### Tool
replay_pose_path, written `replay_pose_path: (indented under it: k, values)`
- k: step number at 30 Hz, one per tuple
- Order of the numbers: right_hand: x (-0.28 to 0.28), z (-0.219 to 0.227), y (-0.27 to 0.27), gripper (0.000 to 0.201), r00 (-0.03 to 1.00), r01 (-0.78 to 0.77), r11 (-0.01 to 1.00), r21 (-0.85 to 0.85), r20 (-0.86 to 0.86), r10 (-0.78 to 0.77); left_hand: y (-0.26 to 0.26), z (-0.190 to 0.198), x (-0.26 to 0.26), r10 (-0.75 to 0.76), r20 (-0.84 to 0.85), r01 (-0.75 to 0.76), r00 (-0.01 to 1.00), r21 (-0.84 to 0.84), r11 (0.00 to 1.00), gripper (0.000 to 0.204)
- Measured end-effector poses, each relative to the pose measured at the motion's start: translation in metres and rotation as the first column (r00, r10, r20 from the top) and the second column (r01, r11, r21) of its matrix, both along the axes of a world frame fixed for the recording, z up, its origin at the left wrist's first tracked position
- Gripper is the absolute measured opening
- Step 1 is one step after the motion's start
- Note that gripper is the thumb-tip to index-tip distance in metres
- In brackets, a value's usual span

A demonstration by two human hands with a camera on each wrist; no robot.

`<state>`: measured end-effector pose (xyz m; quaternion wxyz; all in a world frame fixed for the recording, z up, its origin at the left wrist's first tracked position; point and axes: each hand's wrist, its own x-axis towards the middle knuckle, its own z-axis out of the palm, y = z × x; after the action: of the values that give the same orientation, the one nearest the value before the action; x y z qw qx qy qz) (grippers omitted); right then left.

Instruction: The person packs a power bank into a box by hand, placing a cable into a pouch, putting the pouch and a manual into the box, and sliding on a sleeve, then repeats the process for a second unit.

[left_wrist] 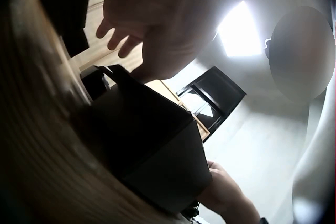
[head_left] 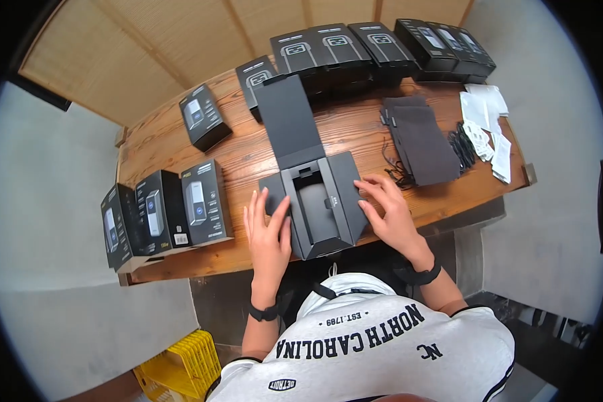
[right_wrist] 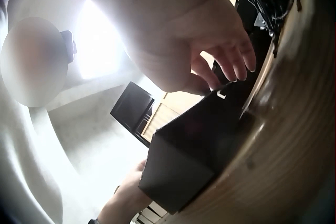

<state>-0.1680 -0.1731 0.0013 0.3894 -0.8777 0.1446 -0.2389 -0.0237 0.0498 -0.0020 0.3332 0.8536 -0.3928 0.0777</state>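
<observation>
A black cardboard box (head_left: 340, 221) stands at the table's front edge, its long lid (head_left: 290, 124) folded back and its side flaps spread. Inside is a deep recess (head_left: 315, 204) with dark walls. My left hand (head_left: 268, 228) lies along the left side, straight fingers over the left flap (head_left: 270, 186). On the other side my right hand (head_left: 390, 213) touches the edge of the right flap (head_left: 345, 173) with loosely bent fingers and thumb. Both wrist views show the box's dark outer wall (left_wrist: 168, 169) between the two hands.
Printed boxes (head_left: 204, 201) stand at the left front, one more box (head_left: 203, 117) behind them. Several dark boxes (head_left: 328, 50) line the back. On the right lie dark pouches (head_left: 419, 141), black cables (head_left: 461, 147) and white items (head_left: 482, 107). A yellow crate (head_left: 181, 368) sits below.
</observation>
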Motion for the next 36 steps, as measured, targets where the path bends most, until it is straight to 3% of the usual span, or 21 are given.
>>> replay_pose_path:
  k: [1, 3, 5, 11, 15, 16, 23, 25, 29, 32, 34, 35, 36]
  values:
    - [-0.002, 0.005, -0.006, 0.035, 0.999, -0.013, 0.995, -0.097, 0.028, 0.016, 0.000, 0.007, -0.003, -0.043, 0.065, 0.037, 0.997, 0.088, 0.995, 0.040]
    - [-0.013, 0.009, -0.023, 0.037, 0.998, 0.047, 0.994, -0.102, 0.046, -0.043, 0.000, 0.014, -0.007, -0.144, 0.045, 0.134, 0.989, 0.165, 0.977, 0.041]
    - [-0.026, 0.019, -0.044, 0.041, 0.996, 0.083, 0.969, -0.233, 0.036, -0.077, 0.001, 0.022, -0.011, -0.231, 0.044, 0.214, 0.972, 0.248, 0.945, 0.046]
    - [-0.067, 0.026, -0.091, 0.055, 0.954, 0.143, 0.873, -0.466, -0.170, -0.247, 0.004, 0.039, -0.021, -0.316, -0.007, 0.308, 0.949, 0.243, 0.920, 0.059]
    - [-0.074, 0.016, -0.105, 0.039, 0.945, 0.146, 0.861, -0.486, -0.188, -0.266, 0.002, 0.030, -0.030, -0.371, 0.012, 0.353, 0.929, 0.283, 0.892, 0.055]
    - [-0.073, 0.014, -0.106, 0.028, 0.954, 0.169, 0.866, -0.470, -0.143, -0.264, 0.000, 0.028, -0.032, -0.372, 0.050, 0.342, 0.927, 0.298, 0.891, 0.048]
    - [-0.061, 0.033, -0.108, 0.021, 0.962, 0.228, 0.895, -0.383, -0.051, -0.267, -0.007, 0.014, -0.024, -0.337, 0.043, 0.318, 0.940, 0.236, 0.918, 0.035]
    - [-0.055, 0.045, -0.103, 0.021, 0.946, 0.322, 0.855, -0.406, 0.169, -0.276, -0.007, 0.015, -0.020, -0.337, 0.031, 0.322, 0.941, 0.227, 0.919, 0.035]
    - [-0.054, 0.073, -0.081, 0.022, 0.911, 0.386, 0.812, -0.439, 0.322, -0.259, -0.008, 0.016, -0.016, -0.342, 0.024, 0.328, 0.939, 0.234, 0.915, 0.036]
    - [-0.058, 0.096, -0.059, 0.025, 0.949, 0.160, 0.930, -0.331, 0.311, -0.052, -0.014, 0.033, -0.025, -0.297, -0.055, 0.302, 0.953, 0.160, 0.940, 0.038]
    - [-0.056, 0.102, -0.048, 0.024, 0.978, -0.080, 0.957, -0.278, 0.163, 0.130, -0.023, 0.049, -0.035, -0.354, 0.033, 0.355, 0.935, -0.048, 0.934, 0.041]
    - [-0.053, 0.103, -0.043, 0.023, 0.968, -0.198, 0.951, -0.236, 0.107, 0.228, -0.026, 0.052, -0.038, -0.363, 0.032, 0.364, 0.931, -0.047, 0.930, 0.041]
    - [-0.050, 0.100, -0.039, 0.022, 0.953, -0.274, 0.938, -0.211, 0.071, 0.294, -0.030, 0.055, -0.041, -0.460, 0.109, 0.470, 0.881, -0.102, 0.877, 0.047]
